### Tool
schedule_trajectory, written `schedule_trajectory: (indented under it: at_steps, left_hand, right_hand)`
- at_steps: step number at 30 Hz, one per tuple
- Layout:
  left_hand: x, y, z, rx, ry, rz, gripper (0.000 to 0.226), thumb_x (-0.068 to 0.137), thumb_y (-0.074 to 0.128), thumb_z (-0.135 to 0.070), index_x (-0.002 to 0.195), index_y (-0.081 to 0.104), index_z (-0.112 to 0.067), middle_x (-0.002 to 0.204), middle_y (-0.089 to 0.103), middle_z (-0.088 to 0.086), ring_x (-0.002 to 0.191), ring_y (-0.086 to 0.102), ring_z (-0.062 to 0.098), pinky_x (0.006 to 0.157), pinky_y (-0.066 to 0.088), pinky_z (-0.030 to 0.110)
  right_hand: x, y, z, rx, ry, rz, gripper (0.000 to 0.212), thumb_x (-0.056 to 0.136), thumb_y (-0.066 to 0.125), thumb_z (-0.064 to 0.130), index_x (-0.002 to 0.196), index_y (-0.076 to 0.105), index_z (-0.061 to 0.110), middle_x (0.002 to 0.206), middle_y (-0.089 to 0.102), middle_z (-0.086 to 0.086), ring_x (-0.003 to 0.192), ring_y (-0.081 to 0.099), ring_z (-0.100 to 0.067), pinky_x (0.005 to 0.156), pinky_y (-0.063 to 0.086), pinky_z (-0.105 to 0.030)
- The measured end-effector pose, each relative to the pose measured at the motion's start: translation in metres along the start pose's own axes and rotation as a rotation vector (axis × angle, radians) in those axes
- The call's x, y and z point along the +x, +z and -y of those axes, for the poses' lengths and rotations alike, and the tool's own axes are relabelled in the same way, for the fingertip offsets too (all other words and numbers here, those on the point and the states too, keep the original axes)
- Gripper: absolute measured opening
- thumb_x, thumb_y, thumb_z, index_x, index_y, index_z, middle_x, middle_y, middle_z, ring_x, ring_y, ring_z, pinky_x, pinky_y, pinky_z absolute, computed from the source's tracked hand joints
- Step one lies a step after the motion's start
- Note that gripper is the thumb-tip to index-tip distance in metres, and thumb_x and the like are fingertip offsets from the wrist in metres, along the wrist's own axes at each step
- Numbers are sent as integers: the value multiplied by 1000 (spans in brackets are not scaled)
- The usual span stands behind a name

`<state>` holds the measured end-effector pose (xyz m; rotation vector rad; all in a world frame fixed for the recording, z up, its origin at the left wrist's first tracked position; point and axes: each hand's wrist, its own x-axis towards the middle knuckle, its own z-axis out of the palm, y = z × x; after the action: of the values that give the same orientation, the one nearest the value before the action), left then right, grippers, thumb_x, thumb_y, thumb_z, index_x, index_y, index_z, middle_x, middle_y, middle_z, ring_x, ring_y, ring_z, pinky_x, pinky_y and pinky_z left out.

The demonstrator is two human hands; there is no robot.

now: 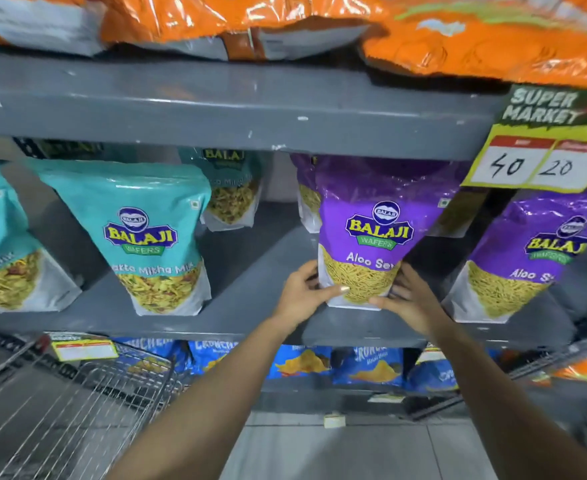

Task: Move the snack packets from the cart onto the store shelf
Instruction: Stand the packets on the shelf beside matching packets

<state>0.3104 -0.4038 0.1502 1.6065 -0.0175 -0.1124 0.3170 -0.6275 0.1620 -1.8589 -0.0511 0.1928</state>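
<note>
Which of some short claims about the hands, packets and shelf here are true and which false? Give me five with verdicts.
1. Both hands hold the purple Aloo Sev packet at its base. True: left hand, right hand.
2. That packet stands on the grey shelf. True.
3. The teal packet sits right of the purple one. False: it sits left.
4. The price tag reads 40 and 20. True.
5. The wire cart is at lower right. False: lower left.

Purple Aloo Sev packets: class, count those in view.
3, perhaps more hidden behind. One packet stands mid-shelf between both hands; another stands to its right; a third peeks out behind the first.
</note>
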Motion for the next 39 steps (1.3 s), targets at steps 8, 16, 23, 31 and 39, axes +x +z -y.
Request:
schedule_trajectory:
  at_steps: [8, 16, 23, 31, 39]
  left_hand:
    - [-26, -19, 6, 75, 12, -57, 43, 68, 86, -18, 107, 69, -26, 106, 76, -7, 98, 71, 6, 88, 55, 24]
    - [-30, -37, -70, -158, 214, -81, 57, 69, 80, -16, 122, 59, -21, 123, 68, 4, 109, 65, 13, 91, 54, 24]
    - [-8, -42, -133, -172, 357, -235, 4, 91, 60, -4, 92, 64, -6, 66, 74, -11, 62, 62, -3, 62, 48, 10]
    - [-16, -41, -88, -177, 221, -124, 61, 76, 76, -19, 130, 48, -11, 123, 64, 5, 105, 64, 7, 90, 53, 22]
    - [-37, -24, -16, 51, -92, 87, 69, 72, 83, -12, 129, 46, -26, 124, 64, -7, 103, 66, -2, 77, 54, 13]
  right_hand:
    - [-24, 24, -6, 13, -20, -5, 67, 64, 86, 7, 117, 52, 29, 117, 67, 1, 108, 67, -12, 85, 53, -18]
    - [-21, -12, 58, 327, -67, -25, 94, 56, 82, 48, 138, 43, 20, 127, 58, -3, 109, 59, -7, 90, 51, -24]
    - [0, -33, 130, 431, -237, -197, 45, 56, 79, 57, 86, 64, 27, 95, 52, -10, 98, 47, -22, 91, 38, -38]
    - [-1, -28, 84, 381, -269, -73, 64, 60, 80, 48, 116, 58, 26, 96, 72, 13, 95, 63, -4, 93, 51, -25]
    - [-16, -6, 6, 72, -12, 48, 43, 72, 79, 11, 108, 64, 29, 110, 71, 1, 113, 65, -25, 103, 49, -41]
